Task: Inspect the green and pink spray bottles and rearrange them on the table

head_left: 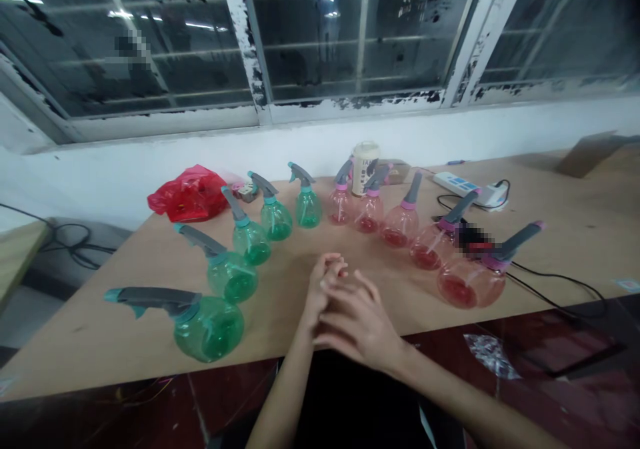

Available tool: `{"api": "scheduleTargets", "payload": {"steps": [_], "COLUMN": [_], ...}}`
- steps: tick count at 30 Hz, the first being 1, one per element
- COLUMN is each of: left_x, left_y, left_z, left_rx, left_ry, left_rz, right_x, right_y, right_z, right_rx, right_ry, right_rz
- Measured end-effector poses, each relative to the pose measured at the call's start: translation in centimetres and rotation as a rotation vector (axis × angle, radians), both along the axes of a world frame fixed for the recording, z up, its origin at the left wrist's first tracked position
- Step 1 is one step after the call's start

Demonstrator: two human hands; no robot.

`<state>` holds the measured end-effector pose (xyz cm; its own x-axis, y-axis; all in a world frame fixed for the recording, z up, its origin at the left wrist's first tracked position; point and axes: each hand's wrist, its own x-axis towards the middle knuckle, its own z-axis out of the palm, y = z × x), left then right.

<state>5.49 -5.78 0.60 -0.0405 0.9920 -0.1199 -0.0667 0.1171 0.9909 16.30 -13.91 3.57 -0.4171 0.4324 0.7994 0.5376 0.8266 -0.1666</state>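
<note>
The left hand (pixel 321 295) and right hand (pixel 360 325) lace loosely together, holding nothing; the nearest green plastic spray bottle (pixel 209 329) looks light, thin-walled, best taken at the neck.

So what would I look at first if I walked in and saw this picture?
You'd probably spot the two lines of spray bottles on the wooden table first, with green spray bottles on the left and pink spray bottles on the right. Between the lines, near the front edge, the left hand and right hand are folded together. A bright red plastic bag sits at the back left of the table.
</note>
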Motion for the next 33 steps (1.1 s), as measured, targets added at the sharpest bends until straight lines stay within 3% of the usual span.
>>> {"api": "scheduleTargets", "payload": {"steps": [2,5,10,13,16,21,28,31,33], "left_x": [-0.7,-1.6,-3.6,-5.2,-6.8,-8.6,-8.7,-8.5,-8.5], "left_y": [0.1,-0.1,-1.8,-3.2,-4.5,-6.3,-8.2,-8.8,-9.1], "left_z": [0.0,0.0,0.3,0.2,0.1,-0.1,0.0,0.1,0.3], "left_rx": [0.021,0.055,0.093,0.136,0.105,0.045,0.012,0.028,0.029], "left_ry": [0.008,0.042,0.146,0.352,0.447,0.500,0.534,0.580,0.590], "left_rz": [0.001,0.002,-0.046,-0.110,-0.087,-0.001,0.058,0.047,0.047], "right_x": [1.5,3.2,4.1,4.8,6.0,8.3,11.6,14.4,16.6], "right_y": [0.8,1.3,1.2,1.1,0.7,-0.4,-3.0,-4.6,-5.5], "right_z": [0.7,1.1,-0.3,-1.0,-1.2,-1.8,-1.6,-1.9,-2.6], "right_rx": [-0.020,-0.041,-0.145,-0.266,-0.427,-0.687,-0.963,-1.003,-0.982], "right_ry": [0.073,0.082,0.083,0.117,0.173,0.198,0.248,0.178,0.214], "right_rz": [-0.117,-0.154,-0.168,-0.172,-0.192,-0.172,-0.188,-0.290,-0.485]}}
